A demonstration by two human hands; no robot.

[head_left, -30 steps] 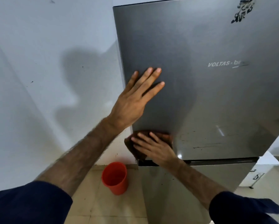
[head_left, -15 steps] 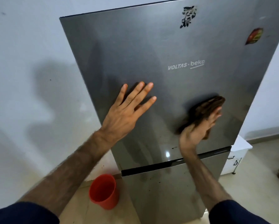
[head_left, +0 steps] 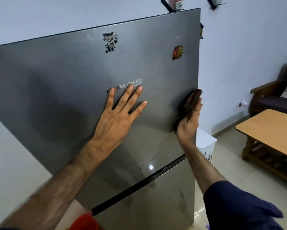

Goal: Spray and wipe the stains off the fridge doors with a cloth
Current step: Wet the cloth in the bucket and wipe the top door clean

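1. Fridge upper door [head_left: 64,90] fills the view, with the lower door [head_left: 156,205] beneath the dark gap.
2. Right hand [head_left: 188,123] presses the brown cloth [head_left: 187,105] flat against the door's right edge; a second ago it worked the lower left corner, so the wipe has crossed the full width.
3. Left hand [head_left: 117,120], fingers spread and holding nothing, stays braced on the panel and has shifted up onto the brand lettering [head_left: 124,86].
4. Remaining work (judged): the black residue patch [head_left: 110,42] and scuff marks [head_left: 154,155] near the bottom edge are untouched, as is the lower door.
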